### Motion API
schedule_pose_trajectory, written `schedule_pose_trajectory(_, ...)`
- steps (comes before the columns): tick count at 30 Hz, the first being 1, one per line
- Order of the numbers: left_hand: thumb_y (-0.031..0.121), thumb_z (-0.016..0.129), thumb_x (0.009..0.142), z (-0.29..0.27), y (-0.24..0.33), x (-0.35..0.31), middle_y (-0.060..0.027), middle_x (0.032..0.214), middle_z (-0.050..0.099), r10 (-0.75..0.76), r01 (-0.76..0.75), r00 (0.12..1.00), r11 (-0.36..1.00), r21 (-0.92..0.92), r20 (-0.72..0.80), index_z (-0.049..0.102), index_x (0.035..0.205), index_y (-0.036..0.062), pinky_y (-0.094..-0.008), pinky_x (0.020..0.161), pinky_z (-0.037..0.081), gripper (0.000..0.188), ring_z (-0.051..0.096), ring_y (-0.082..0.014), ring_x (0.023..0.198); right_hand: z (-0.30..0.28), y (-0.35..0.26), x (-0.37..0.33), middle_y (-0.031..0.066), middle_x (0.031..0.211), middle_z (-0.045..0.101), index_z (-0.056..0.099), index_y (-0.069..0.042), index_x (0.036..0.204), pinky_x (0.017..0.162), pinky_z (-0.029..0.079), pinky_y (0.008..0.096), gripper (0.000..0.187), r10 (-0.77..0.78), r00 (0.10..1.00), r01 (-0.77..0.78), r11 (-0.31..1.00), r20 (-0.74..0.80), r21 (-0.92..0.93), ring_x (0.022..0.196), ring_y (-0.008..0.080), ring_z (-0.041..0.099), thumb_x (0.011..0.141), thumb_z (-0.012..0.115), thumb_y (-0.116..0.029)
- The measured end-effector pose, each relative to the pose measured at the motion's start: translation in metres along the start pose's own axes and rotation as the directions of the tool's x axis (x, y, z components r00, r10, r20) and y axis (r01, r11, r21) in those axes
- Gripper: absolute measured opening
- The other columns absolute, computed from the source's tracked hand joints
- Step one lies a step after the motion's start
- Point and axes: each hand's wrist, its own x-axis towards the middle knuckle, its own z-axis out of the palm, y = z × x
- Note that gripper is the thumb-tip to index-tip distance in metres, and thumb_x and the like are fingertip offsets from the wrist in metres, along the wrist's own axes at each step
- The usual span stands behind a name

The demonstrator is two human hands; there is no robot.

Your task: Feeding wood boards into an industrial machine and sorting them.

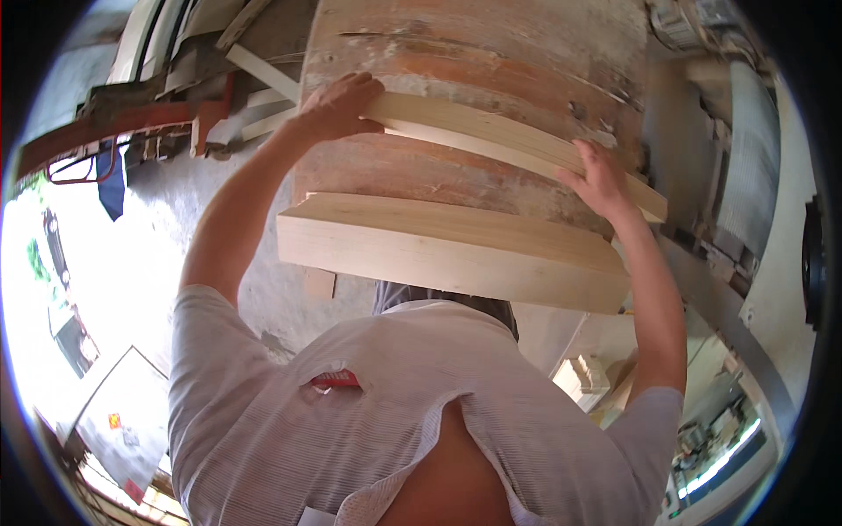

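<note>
A long strip of pale wood (474, 124) lies crosswise on a worn, reddish-brown wooden bench (491, 53). Thin lines run along its top, and I cannot tell whether it is one piece or several laid together. My left hand (340, 107) is closed over its left end, covering that end. Toward the other end, my right hand (605, 181) grips it, with the thumb on the near side and the fingers over the top. Closer to my body, a thicker pale timber (456, 250) rests along the bench's near edge, touched by neither hand.
Red metal framework (132, 131) stands at the left, near loose wood offcuts (263, 74). A ribbed grey cylinder (750, 149) is at the far right. Stacked wood pieces (581, 381) sit low on the right. Bright daylight enters from the left.
</note>
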Motion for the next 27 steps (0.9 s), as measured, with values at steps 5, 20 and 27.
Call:
schedule_pose_trajectory(5, 0.035, 0.098, 0.085, -0.093, -0.023, -0.098, -0.0116, 0.136, 0.075, -0.169, 0.166, 0.984, 0.795, -0.583, 0.049, 0.068, 0.147, 0.0058, -0.0387, 0.111, 0.056, 0.075, 0.072, -0.0248, 0.125, -0.096, -0.073, 0.000, 0.0207, 0.134, 0.077, 0.062, 0.001, 0.148, 0.106, 0.055, 0.0399, 0.060, -0.058, 0.962, -0.092, 0.854, 0.268, 0.512, 0.124, 0.0296, 0.073, 0.104, 0.080, -0.036)
schedule_pose_trajectory(20, 0.043, 0.072, 0.113, -0.031, 0.049, -0.303, -0.0090, 0.130, 0.076, -0.501, 0.245, 0.784, -0.295, -0.924, 0.368, 0.070, 0.143, 0.0054, -0.0351, 0.099, 0.059, 0.048, 0.074, -0.0183, 0.118, -0.103, -0.177, -0.064, 0.0172, 0.131, 0.075, 0.065, 0.009, 0.144, 0.107, 0.054, 0.0387, 0.068, -0.171, 0.719, -0.310, 0.788, 0.673, 0.532, 0.122, 0.0242, 0.069, 0.107, 0.079, -0.046)
schedule_pose_trajectory(27, 0.052, 0.075, 0.109, -0.001, 0.063, -0.316, -0.0098, 0.128, 0.076, -0.573, 0.271, 0.744, -0.212, -0.939, 0.344, 0.065, 0.151, 0.0050, -0.0369, 0.103, 0.058, 0.064, 0.073, -0.0201, 0.119, -0.075, -0.195, -0.087, 0.0242, 0.145, 0.069, 0.065, 0.007, 0.147, 0.112, 0.053, 0.0457, 0.061, -0.258, 0.879, 0.203, 0.963, 0.400, 0.176, 0.136, 0.0438, 0.065, 0.109, 0.073, -0.039)
